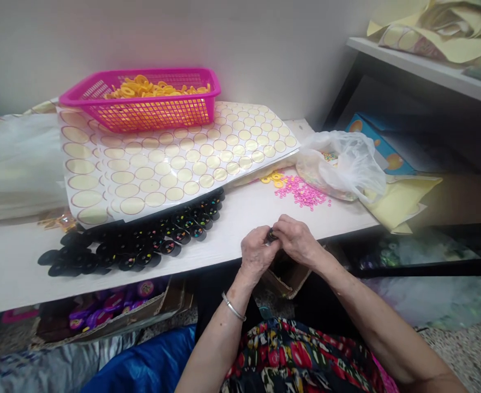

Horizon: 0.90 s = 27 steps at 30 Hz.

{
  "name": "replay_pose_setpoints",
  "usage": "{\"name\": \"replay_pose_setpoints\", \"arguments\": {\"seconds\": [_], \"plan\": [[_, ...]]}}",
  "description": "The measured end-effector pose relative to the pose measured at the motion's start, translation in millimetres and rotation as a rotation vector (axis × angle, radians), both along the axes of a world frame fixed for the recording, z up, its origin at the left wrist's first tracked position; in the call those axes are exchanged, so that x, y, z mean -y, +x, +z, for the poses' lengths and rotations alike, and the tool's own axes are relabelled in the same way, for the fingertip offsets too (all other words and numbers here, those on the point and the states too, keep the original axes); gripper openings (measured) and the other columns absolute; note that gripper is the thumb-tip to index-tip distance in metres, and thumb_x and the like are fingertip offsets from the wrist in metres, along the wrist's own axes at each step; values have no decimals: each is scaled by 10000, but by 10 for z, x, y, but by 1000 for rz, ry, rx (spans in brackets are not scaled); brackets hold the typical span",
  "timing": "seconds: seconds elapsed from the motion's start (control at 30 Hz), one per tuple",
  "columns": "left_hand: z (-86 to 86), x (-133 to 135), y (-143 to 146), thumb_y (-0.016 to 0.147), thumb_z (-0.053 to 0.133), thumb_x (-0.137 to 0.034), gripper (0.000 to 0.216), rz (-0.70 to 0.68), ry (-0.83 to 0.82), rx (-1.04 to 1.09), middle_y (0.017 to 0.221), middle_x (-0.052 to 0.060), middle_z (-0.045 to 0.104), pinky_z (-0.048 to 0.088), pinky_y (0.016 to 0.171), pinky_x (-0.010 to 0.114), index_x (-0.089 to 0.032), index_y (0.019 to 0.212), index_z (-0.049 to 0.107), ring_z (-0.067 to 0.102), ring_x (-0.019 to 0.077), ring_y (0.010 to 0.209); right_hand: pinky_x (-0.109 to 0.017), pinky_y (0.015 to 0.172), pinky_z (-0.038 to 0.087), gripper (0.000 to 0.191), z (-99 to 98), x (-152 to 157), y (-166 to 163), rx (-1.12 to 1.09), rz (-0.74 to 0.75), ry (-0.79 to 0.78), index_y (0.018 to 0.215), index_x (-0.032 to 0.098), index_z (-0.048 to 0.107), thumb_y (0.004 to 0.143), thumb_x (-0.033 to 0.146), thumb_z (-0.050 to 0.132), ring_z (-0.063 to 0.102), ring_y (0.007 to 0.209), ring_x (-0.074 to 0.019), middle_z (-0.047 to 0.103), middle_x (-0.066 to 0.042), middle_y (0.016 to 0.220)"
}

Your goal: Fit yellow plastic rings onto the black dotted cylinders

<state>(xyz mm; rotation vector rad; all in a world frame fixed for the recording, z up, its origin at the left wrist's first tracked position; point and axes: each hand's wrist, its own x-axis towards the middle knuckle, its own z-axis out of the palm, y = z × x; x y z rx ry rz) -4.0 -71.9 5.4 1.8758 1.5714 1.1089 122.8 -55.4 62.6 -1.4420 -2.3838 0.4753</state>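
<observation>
My left hand (256, 252) and my right hand (295, 239) meet at the front edge of the white table (15, 262). Both are closed in a pinch on one small black round piece (271, 236) held between them. To the left, several black round discs (142, 243) with coloured beads inside lie in rows on the table. A scatter of small pink beads (303, 192) and a few yellow rings (274, 178) lie just beyond my hands.
A pink basket (142, 112) of yellow rings sits on sheets of round stickers (175, 164) at the back. A clear plastic bag (342, 164) lies to the right, near yellow paper and a shelf (424, 68). Cardboard boxes stand under the table.
</observation>
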Motion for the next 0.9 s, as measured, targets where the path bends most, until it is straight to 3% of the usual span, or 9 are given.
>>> {"name": "replay_pose_setpoints", "arguments": {"seconds": [0.27,0.5,0.67,0.8,0.9], "plan": [[29,10,-8,695,551,-207,61,4,-10,6,627,-12,554,372,590,215,-176,718,597,460,97,590,-241,594,318,226,16,7,-42,106,-50,-2,676,166,566,832,124,408,440,649,-128,481,-26,717],[-6,12,-2,671,572,-216,48,2,5,-14,624,-18,542,376,587,211,-177,699,577,467,97,590,-232,632,382,166,-72,53,73,-329,-40,-48,755,179,612,813,157,458,492,671,-118,491,-9,719],[-2,8,-4,682,576,-232,77,22,28,-4,627,-18,554,390,587,209,-179,732,602,482,95,582,-267,701,420,117,-108,-170,209,-532,-241,-38,755,177,607,780,217,500,535,719,-145,555,-19,721],[-27,-3,-10,672,599,-236,120,37,38,23,635,-17,560,403,577,207,-177,776,618,493,96,582,-312,757,409,170,-168,-669,286,-309,-501,72,823,146,622,777,260,505,524,796,-186,580,-74,839],[-70,-13,-19,662,627,-246,166,34,30,45,639,-20,552,411,581,208,-174,811,623,498,96,589,-335,813,381,270,-193,-1017,228,-56,-493,94,940,127,615,789,322,505,481,952,-239,567,-119,976]]}}
